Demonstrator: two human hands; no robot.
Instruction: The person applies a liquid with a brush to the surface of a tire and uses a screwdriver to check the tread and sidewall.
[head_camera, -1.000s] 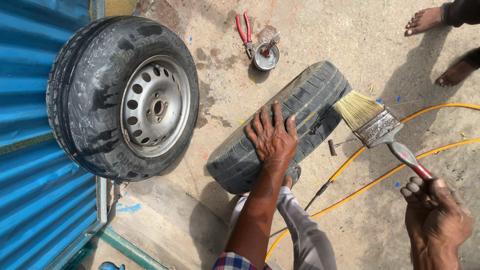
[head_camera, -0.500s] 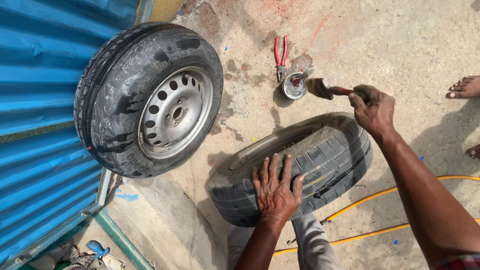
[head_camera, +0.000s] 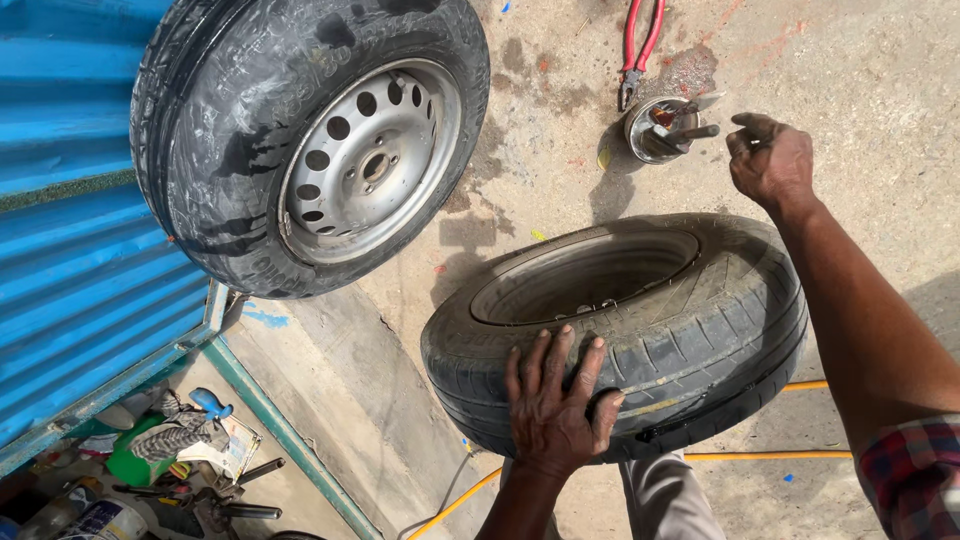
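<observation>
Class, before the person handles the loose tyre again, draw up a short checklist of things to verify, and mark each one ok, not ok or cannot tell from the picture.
1. Left hand flat on the loose tyre, steadying it: ok.
2. Right hand empty, fingers open, above the small metal tin: ok.
3. Brush left resting in the tin: ok.
4. Red-handled pliers lying clear of the tyre: ok.
5. Yellow hose running under the tyre, free of it: cannot tell.
6. Mounted wheel leaning securely against the blue wall: cannot tell.
</observation>
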